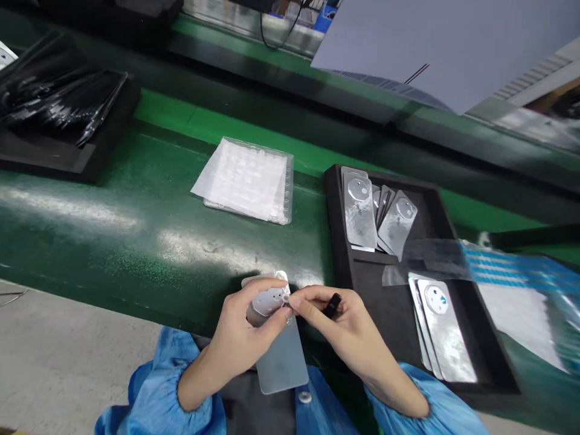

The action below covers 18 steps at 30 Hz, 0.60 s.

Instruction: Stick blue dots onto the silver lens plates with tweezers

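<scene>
Near the bench's front edge, my left hand (247,323) is closed around a grey metal plate (281,359) with rounded corners. Its upper end carries a rounded section with small holes, partly covered by my fingers. The thumb and forefinger of my right hand (338,317) pinch together at that section, close to my left fingertips. Whatever small piece lies between them is too small to name. A short black object (333,306), its kind unclear, is tucked in the same right hand.
To the right, a black tray (376,302) holds several similar metal plates (446,329). White sheets (247,178) lie on a clear plastic tray (289,190) ahead. Black plastic bags (58,90) fill another dark tray at far left. Blue-striped clear film (507,272) lies at right.
</scene>
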### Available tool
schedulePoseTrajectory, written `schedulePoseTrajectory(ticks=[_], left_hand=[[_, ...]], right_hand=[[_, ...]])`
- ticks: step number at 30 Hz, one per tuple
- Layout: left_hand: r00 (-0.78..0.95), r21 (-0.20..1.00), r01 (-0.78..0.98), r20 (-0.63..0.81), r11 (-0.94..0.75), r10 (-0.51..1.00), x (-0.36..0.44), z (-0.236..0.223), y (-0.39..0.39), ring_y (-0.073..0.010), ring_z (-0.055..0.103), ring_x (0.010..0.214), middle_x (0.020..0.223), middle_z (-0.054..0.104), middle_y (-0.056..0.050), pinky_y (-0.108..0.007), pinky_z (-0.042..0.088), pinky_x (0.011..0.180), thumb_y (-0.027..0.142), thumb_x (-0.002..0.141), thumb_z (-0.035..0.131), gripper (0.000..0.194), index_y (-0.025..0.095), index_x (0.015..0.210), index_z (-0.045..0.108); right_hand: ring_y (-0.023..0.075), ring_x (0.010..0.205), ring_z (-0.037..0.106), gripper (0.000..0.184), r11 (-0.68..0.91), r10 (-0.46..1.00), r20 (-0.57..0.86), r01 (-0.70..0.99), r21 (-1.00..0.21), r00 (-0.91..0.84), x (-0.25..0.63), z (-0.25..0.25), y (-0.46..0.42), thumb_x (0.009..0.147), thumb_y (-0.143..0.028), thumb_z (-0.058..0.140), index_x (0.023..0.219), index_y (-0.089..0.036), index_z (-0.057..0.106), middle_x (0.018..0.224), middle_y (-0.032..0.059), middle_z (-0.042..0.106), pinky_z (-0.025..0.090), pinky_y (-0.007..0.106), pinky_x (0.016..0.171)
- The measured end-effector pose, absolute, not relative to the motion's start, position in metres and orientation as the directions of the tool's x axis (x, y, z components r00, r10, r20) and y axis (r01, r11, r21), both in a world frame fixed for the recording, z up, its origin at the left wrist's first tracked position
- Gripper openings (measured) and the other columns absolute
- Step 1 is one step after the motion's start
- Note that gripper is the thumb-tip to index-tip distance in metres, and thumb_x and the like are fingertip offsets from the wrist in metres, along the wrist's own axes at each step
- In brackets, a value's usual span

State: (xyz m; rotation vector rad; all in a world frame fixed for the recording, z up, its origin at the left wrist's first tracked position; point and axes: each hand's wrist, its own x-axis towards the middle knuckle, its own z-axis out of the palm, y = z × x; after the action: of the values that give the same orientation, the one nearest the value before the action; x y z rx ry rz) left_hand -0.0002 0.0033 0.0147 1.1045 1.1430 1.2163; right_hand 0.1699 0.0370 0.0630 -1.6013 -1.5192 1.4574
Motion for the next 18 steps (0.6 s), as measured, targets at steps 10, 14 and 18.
schedulePoseTrajectory(ticks=[10,14,18], left_hand=[[0.068,0.972,-0.126,-0.190,0.197,0.979,0.001,0.013,-0.002,-0.0211,0.076,0.087,0.106,0.080,-0.007,-0.027,0.062,0.074,0.028,0.094,0.070,0.053,0.023,0.144,0.056],[0.086,0.971,-0.133,-0.191,0.201,0.978,0.001,0.014,-0.002,-0.0192,0.075,0.082,0.103,0.079,-0.006,-0.027,0.062,0.074,0.027,0.094,0.068,0.049,0.023,0.142,0.059],[0.095,0.968,-0.147,-0.193,0.205,0.977,0.001,0.013,-0.003,-0.0173,0.074,0.078,0.100,0.079,-0.005,-0.025,0.061,0.070,0.028,0.095,0.067,0.048,0.025,0.143,0.059]], right_hand=[[0.0179,0.054,0.060,0.036,-0.190,0.953,-0.271,0.430,-0.883,-0.137,0.161,0.059,0.032,0.084,-0.052,0.076,0.074,-0.018,0.083,0.062,0.0070,0.071,0.045,0.026,0.046],[0.0188,0.055,0.061,0.033,-0.187,0.959,-0.258,0.427,-0.885,-0.114,0.158,0.057,0.031,0.083,-0.049,0.076,0.073,-0.018,0.083,0.060,0.0066,0.069,0.047,0.027,0.047],[0.0192,0.055,0.061,0.033,-0.198,0.957,-0.267,0.417,-0.887,-0.112,0.156,0.055,0.030,0.084,-0.048,0.075,0.073,-0.018,0.082,0.057,0.0051,0.065,0.048,0.027,0.049]])
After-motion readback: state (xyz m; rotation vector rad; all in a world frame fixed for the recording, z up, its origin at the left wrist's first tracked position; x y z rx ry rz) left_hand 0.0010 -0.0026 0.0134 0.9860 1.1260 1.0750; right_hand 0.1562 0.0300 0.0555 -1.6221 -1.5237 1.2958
